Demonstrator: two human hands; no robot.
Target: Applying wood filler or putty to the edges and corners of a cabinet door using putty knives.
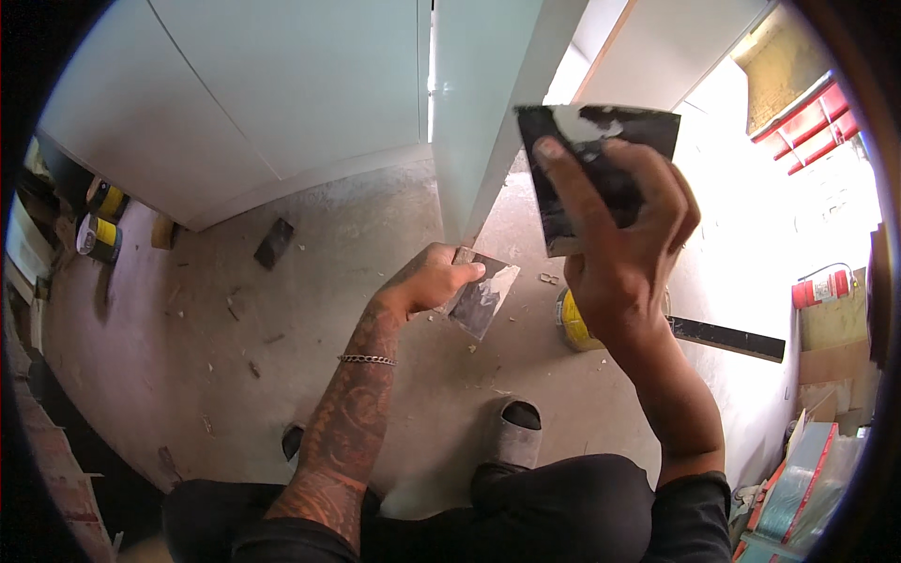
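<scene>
My right hand (627,249) is raised and grips a dark, flat filler spreader (605,183), its fingers spread over the blade. White paste is smeared along the spreader's top edge, which appears beside the narrow edge of a white panel (483,103); whether they touch I cannot tell. Lower down, my left hand (427,279) is closed on a smaller dark scraper (481,302). Its thumb lies on the face, next to a patch of whitish paste. Partly hidden behind my right wrist is a yellow and black tin (572,324).
White panels (282,84) stand across the back. A dark flat piece (274,243) and scattered crumbs lie on the floor. A dark strip (727,338) and a red fire extinguisher (820,289) are at right. More tins (99,237) sit at far left. My shoe (515,432) is below.
</scene>
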